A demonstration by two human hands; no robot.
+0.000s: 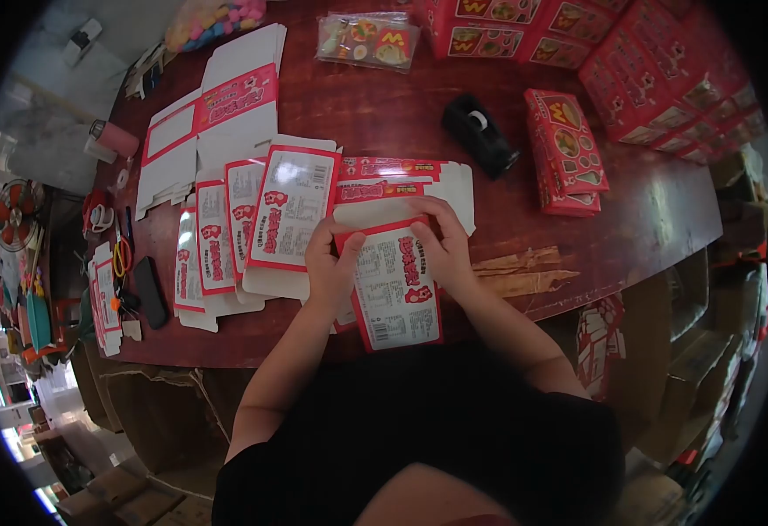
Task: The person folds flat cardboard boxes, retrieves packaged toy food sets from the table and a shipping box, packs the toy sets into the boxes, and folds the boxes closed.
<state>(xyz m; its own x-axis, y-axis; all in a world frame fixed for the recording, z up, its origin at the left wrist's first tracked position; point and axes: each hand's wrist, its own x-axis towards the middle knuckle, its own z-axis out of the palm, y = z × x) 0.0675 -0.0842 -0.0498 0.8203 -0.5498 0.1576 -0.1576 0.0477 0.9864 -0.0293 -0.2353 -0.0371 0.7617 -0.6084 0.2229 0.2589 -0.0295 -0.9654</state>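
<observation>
Dark red-brown wood, glossy and streaked with light, makes up the table (375,110), whose right side runs out in a slanting edge near a brown torn patch (524,272) on its top. Beyond its left side the room is cluttered: a fan (17,210) with orange blades, and a pink cup (116,138) close to the table's edge. Below the table stand brown cartons, one at the left (160,421) and more at the right. Pink boxes (664,79) are piled at the far right corner, with one pink box pair (566,149) lying apart from them, just right of a black tape dispenser (480,136). A clear packet (368,41) with printed food pictures lies at the far side. Flattened boxes (292,210) overlap across the left half, and beside them lie yellow-handled scissors (122,256) and a black slab-like object (150,292). At the near edge, in front of a black shirt (419,394), the held box (397,285) is tilted between both hands. The left hand (333,263) grips its upper left corner, thumb on the printed face and fingers bent around the side; the right hand (444,250) grips the upper right corner likewise, its fingers curled over the top. Their tips behind the cardboard are hidden.
</observation>
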